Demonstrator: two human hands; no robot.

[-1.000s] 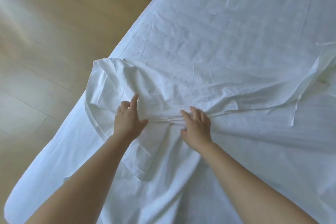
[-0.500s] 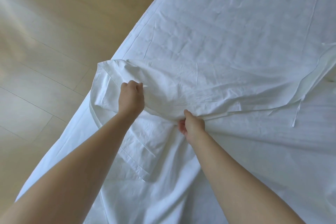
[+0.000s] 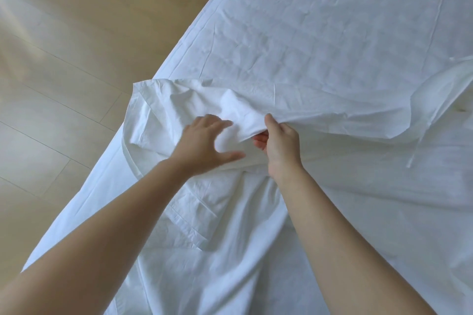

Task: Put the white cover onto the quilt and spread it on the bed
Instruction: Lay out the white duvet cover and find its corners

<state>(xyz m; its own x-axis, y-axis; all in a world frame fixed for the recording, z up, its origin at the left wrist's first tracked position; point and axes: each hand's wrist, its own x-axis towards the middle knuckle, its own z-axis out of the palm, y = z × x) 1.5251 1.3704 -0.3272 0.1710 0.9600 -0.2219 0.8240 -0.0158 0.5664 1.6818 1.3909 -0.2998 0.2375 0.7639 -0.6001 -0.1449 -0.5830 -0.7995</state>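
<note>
The white cover (image 3: pixel 320 89) is lying across the bed (image 3: pixel 107 174), and its near edge is being lifted a little from the lower white layer (image 3: pixel 230 225) in the middle of the view. This edge is being pinched by the right hand (image 3: pixel 281 143): the thumb is being pressed on top of the cloth and the fingers are being tucked under it, so a small opening is being held there. The left hand (image 3: pixel 204 143) is being held open just beside it, with the fingers spread over the cloth under the raised edge. This hand is blurred, and it cannot be told if the cloth is being touched. The cover's left corner (image 3: pixel 143 100) is lying folded and wrinkled near the bed's side. The pale wooden floor (image 3: pixel 64 71) is being shown on the left.
</note>
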